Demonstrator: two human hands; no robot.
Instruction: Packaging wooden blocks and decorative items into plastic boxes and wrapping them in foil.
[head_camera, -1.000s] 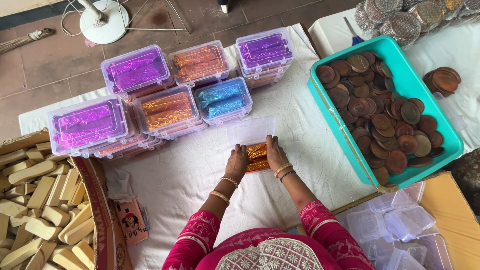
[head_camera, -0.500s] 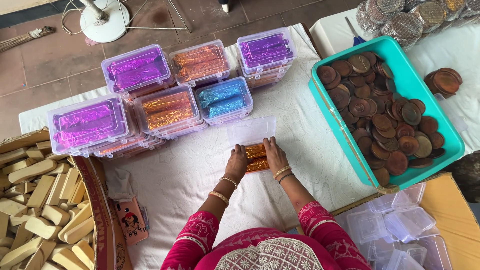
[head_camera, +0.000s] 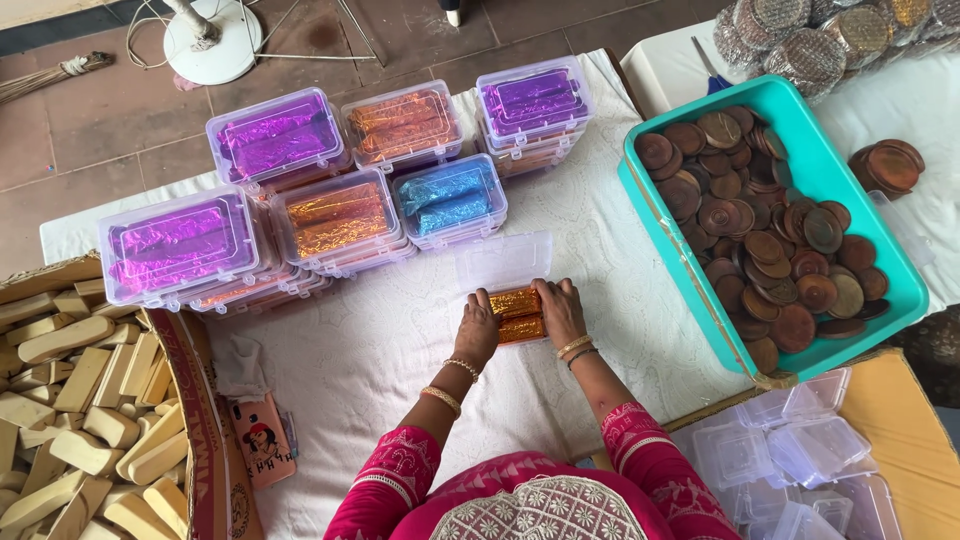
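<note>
White patterned cloth is covering the table (head_camera: 400, 350), which is carrying everything else. At its right edge a teal tub (head_camera: 860, 215) is sitting, heaped with brown round discs (head_camera: 770, 240) too many to count. On the left, a cardboard carton (head_camera: 195, 400) is holding pale cream bars (head_camera: 80, 400), also too many to count. Toward the far side six stacks of closed clear boxes (head_camera: 340, 215) are standing in two rows: three topped with purple foil, two with orange, one with blue. Near the person, an open clear plastic box (head_camera: 505, 290) is lying with its lid tipped back and two orange foil-wrapped bars (head_camera: 517, 314) lying side by side inside, shiny and crinkled. The left hand (head_camera: 476, 330) and right hand (head_camera: 561, 310) are resting at either end of this box, fingers (head_camera: 470, 305) fairly close together and pressing against the box's ends and the foil bars, gripping nothing else. A phone (head_camera: 262, 440) with a pictured case is lying beside the carton.
</note>
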